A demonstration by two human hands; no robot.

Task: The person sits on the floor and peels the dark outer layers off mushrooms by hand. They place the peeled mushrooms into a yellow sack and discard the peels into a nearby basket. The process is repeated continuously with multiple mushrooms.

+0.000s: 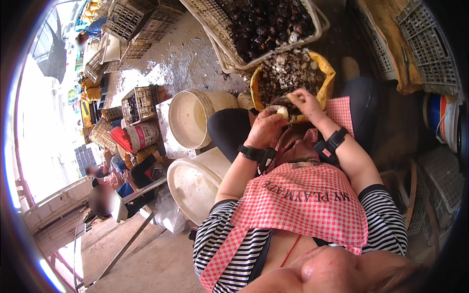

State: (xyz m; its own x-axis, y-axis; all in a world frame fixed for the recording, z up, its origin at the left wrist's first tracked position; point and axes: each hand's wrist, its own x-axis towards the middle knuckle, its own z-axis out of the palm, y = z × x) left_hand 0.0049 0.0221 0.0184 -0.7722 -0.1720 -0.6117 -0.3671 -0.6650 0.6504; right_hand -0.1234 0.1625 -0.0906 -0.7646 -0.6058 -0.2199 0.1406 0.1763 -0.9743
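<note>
My left hand (266,128) is closed around a partly peeled water chestnut (282,112), its pale flesh showing between the fingers. Close beside it, my right hand (309,105) is pinched, with something small and brownish at the fingertips that I cannot make out. Both hands are over the near edge of a yellow sack (328,73) with a rolled-open mouth. Brown and whitish peelings (288,73) fill the sack. Just beyond it, a pale plastic crate (215,24) holds many dark, glossy water chestnuts (266,24), a few showing white.
Left of my knee stand a white bucket (188,119) with pale contents and a larger white tub (188,190). Grey crates (430,44) rise at the far right. Further left are stacked crates (127,19), a red-rimmed bucket (141,136) and other seated people (122,183).
</note>
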